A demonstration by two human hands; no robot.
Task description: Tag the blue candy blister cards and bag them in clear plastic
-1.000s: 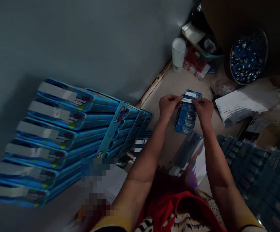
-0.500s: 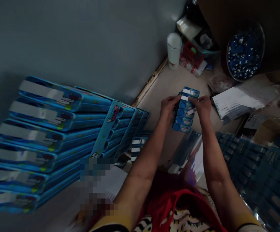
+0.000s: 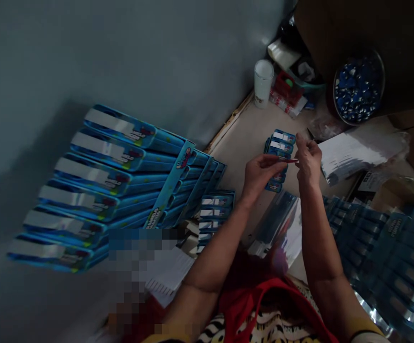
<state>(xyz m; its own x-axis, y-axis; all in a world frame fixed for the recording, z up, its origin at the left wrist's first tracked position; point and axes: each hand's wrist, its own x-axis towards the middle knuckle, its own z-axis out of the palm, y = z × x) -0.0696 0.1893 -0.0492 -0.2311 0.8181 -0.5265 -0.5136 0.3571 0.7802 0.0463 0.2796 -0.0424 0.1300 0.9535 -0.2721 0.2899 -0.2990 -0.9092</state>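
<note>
A blue card of small round packs [image 3: 277, 145] lies on the pale floor ahead of me, white sticker strips near its top. My left hand [image 3: 262, 174] and my right hand [image 3: 307, 159] hover just above its near end. Both pinch the ends of a thin strip [image 3: 288, 161] stretched between them; it looks silvery with a reddish tip. The near half of the card is hidden behind my hands.
A long stack of blue cards [image 3: 103, 176] leans against the grey wall at left. More blue cards [image 3: 378, 247] pile up at right. Silver sticker sheets [image 3: 357, 152], a white cup [image 3: 263, 82] and a bowl of blue caps [image 3: 357, 86] sit beyond.
My hands have lifted off the top of the blue card and drawn back toward me, now holding a thin strip between them. The camera view shifted slightly.
</note>
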